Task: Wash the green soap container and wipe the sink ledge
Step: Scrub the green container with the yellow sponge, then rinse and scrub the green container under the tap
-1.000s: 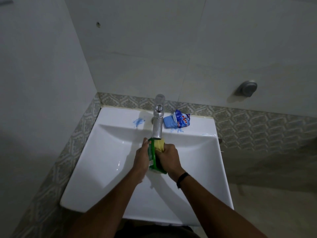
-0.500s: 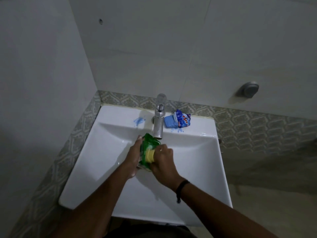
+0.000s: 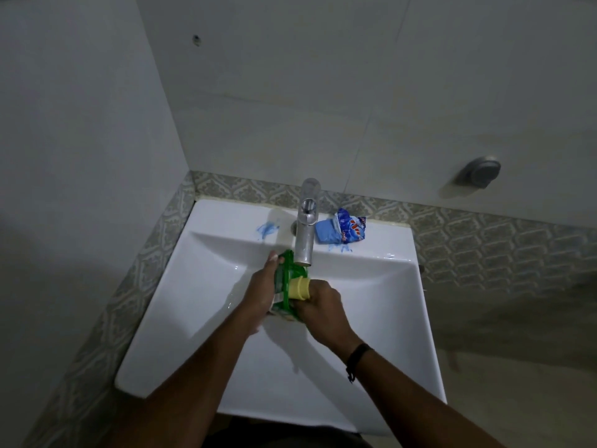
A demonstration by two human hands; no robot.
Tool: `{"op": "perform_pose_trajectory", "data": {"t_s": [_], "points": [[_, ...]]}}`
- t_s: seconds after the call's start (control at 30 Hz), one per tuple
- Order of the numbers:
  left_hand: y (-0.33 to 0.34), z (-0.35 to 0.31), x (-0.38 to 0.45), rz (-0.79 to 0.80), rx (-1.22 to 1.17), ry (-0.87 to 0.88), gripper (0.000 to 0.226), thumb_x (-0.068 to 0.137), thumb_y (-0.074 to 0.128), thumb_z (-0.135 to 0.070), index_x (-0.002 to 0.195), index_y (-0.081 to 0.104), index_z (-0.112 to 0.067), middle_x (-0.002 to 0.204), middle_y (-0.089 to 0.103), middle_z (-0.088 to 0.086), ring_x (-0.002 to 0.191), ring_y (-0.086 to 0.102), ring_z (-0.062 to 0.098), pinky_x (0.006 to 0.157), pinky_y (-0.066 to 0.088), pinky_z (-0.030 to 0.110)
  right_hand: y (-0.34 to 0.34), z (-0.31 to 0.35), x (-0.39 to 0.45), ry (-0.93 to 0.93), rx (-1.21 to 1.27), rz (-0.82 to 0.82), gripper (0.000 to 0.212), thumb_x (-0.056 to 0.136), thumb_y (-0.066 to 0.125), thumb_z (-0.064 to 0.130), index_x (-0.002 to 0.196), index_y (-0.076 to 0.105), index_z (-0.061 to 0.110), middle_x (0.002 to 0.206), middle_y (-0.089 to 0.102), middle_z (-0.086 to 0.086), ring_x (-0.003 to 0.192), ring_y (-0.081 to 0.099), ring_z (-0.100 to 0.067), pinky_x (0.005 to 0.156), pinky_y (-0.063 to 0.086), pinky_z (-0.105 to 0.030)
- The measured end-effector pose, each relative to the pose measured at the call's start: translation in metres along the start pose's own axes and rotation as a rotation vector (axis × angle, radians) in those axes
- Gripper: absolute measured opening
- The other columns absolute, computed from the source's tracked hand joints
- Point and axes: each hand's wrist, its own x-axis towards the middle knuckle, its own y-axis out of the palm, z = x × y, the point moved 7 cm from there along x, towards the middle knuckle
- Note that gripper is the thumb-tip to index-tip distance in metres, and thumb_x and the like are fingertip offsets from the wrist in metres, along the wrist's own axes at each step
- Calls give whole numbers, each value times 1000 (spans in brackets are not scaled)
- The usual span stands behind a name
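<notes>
Green soap container (image 3: pixel 288 275) in both hands, under tap (image 3: pixel 306 236).

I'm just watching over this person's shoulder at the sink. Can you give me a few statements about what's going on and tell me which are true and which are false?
1. The left hand grips the green container. True.
2. The container rests on the sink ledge. False: it is held over the basin of the sink, just below the tap.
3. The right hand holds a yellow sponge against the container. True.
4. The blue soap lies left of the tap. False: it lies right of the tap, partly in its wrapper.
5. Blue smears mark the ledge left of the tap. True.
</notes>
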Motion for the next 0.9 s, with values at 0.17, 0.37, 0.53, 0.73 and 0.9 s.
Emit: {"op": "perform_pose_trajectory", "data": {"t_s": [0.17,0.37,0.53,0.73,0.9], "points": [[-6,-2,1,-41,-4,16,49,97,33,-58,118,62,-25,106,69,6,92,65,21,67,45,25,-52,-11,8,184,296,-197,11,74,65,7,84,62,10,89,68,-15,75,68,-25,67,58,-41],[-8,-5,-7,-36,128,160,27,98,44,-45,107,62,-27,91,67,4,75,64,16,60,47,24,-96,15,30,155,243,-228,25,64,53,37,86,59,27,81,66,1,66,56,-16,57,42,-26],[-6,-13,-9,-20,309,255,12,98,47,-41,102,57,-38,94,67,0,76,65,13,59,48,22,-104,66,33,190,120,129,38,78,60,44,61,47,13,54,46,6,51,36,-11,50,31,-21],[5,-14,-11,14,464,270,28,95,49,-49,121,50,-38,102,66,0,81,66,16,64,54,26,-101,118,55,46,-619,-135,75,76,32,84,53,44,13,56,51,-1,55,50,-19,58,36,-29],[10,-23,-15,32,522,392,42,90,57,-50,124,51,-27,107,67,2,91,66,18,78,60,42,-87,123,66,-28,-761,-220,40,89,41,51,77,51,13,77,59,-6,70,51,-24,65,36,-31]]}}
